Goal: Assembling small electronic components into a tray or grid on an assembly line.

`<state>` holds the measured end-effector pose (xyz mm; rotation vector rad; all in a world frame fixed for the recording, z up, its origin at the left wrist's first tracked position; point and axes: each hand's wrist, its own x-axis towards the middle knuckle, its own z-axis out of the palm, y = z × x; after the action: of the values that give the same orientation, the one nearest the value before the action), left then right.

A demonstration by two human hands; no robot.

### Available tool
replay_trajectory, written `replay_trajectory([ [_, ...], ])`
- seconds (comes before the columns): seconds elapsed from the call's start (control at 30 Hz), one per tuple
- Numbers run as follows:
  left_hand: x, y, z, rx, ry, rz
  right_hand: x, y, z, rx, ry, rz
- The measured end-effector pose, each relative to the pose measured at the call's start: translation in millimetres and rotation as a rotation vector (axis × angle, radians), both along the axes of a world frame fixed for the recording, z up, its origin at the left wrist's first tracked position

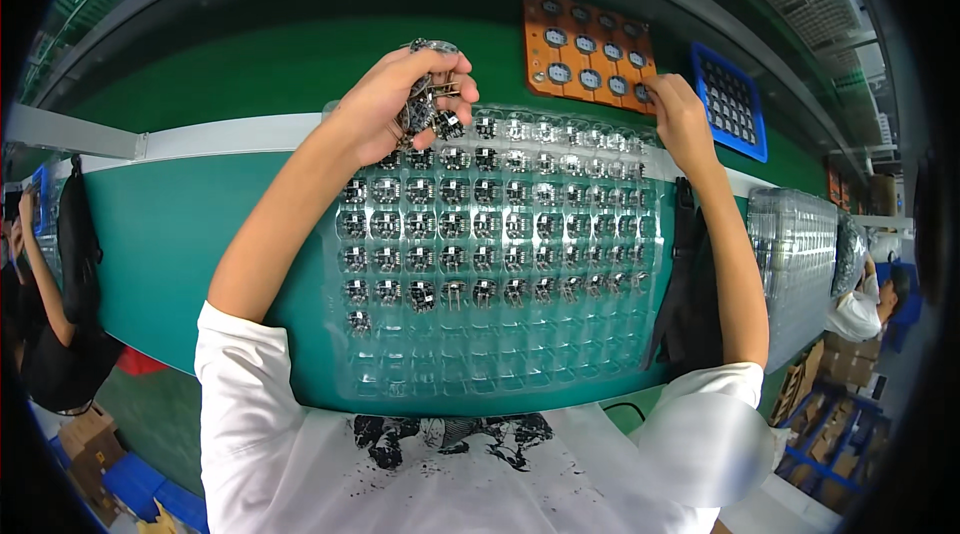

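My left hand (pixel 398 99) is curled around a bunch of small circuit boards (pixel 422 106) with thin metal legs, held above the far left part of a clear plastic tray (pixel 430 354). Rows of similar dark boards (pixel 454 225) fill the tray's far and middle pockets; one sits at the left of the row nearer me. At the far right, my right hand (pixel 683 114) has its fingertips at the right edge of an orange fixture plate (pixel 572 81) that holds round boards in rows. Its fingers are pinched together there, and whatever lies between them is hidden.
A blue tray (pixel 728 102) of small parts lies right of the orange plate. Stacked clear trays (pixel 795 254) stand at the right, beyond a black strap (pixel 685 264). A metal rail (pixel 230 134) crosses behind the work tray. Other people sit at both sides.
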<state>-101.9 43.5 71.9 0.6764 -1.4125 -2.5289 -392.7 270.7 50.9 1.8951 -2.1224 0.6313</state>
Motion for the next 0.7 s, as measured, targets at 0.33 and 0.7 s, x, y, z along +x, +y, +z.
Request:
replay_trajectory([
  [0.33, -9.3, 18.2, 12.4, -0.131, -0.050, -0.139, -7.1, -2.5, 4.5, 0.174, -0.247, -0.032],
  [0.7, -15.6, 49.5, 34.7, -0.444, -0.120, -0.494, 35.7, -34.9, 75.3, 0.218, -0.642, 0.062],
])
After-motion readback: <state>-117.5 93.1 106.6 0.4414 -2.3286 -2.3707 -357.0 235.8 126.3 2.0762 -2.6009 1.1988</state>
